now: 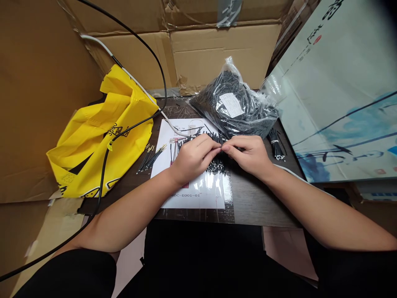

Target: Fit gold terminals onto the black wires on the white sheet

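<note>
My left hand (pixel 198 155) and my right hand (pixel 248 153) meet fingertip to fingertip above the table, each in a pinch. Whatever lies between the fingers is too small to make out. Just beneath them, a pile of short black wire pieces (pixel 216 166) covers part of a printed sheet (pixel 192 202). Left of the sheet, several black wires with gold-coloured ends (pixel 150 159) are spread out. Past my right hand lies a tied bundle of black wires (pixel 274 142) with pale tips.
A clear plastic bag of black pieces (pixel 229 82) with a white label sits behind my hands. A yellow bag (pixel 114 111) stands at left, crossed by a black cable (pixel 104 165) and a white cable (pixel 139 85). Cardboard (pixel 223 54) walls the back; a painted panel (pixel 341 107) leans at right.
</note>
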`<state>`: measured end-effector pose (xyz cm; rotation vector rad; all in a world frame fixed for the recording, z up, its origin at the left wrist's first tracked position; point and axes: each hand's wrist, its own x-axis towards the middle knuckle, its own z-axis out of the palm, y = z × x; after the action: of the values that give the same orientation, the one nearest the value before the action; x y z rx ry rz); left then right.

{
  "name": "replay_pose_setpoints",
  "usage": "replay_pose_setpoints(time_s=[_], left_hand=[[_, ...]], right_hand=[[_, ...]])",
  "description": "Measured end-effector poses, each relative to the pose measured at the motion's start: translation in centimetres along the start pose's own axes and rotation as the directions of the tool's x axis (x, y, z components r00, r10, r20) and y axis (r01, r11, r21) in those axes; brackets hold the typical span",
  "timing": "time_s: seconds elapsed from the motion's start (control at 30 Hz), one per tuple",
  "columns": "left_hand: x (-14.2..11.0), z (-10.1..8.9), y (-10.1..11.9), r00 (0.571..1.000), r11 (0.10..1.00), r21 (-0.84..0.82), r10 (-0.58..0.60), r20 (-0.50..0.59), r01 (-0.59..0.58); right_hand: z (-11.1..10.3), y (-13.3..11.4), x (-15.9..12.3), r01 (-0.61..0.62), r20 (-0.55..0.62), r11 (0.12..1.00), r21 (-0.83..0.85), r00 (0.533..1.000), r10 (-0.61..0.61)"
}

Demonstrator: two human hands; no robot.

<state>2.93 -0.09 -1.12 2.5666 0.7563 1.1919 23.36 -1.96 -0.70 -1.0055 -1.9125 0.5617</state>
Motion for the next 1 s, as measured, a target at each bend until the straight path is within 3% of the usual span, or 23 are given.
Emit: replay_pose_setpoints(time_s=[0.27, 0.6, 0.73, 0.83, 1.0], left_hand=[[0.0, 0.0, -0.1, 1.000, 0.998, 0.053, 0.020, 0.015, -0.021], [-0.1, -0.4, -0.2, 0.992, 0.992, 0.045, 0.118, -0.036, -0.116], [-0.1, -0.5, 0.2, 0.988, 0.993, 0.023, 0.119, -0.098, -0.117], [-0.2, -0.8, 0.6, 0.984, 0.992, 0.011, 0.124, -0.128, -0.123], [-0.5, -1.0, 1.2, 0.973, 0.982, -0.036, 0.179, -0.143, -0.186]], right_hand=[[-0.4, -0.3, 0.3, -0.008, 0.062, 1.000, -0.005, 0.998, 0.009], [-0.7, -0.7, 0.5, -0.152, 0.183, 0.985, 0.076, 0.974, 0.136], [-0.8, -0.4, 0.2, -0.015, 0.144, 0.996, 0.091, 0.990, 0.002], [-1.0, -0.4, -0.4, 0.101, 0.039, 0.991, 0.088, 0.994, -0.104], [-1.1, -1.1, -1.0, 0.306, -0.083, 0.948, -0.083, 0.946, -0.313]])
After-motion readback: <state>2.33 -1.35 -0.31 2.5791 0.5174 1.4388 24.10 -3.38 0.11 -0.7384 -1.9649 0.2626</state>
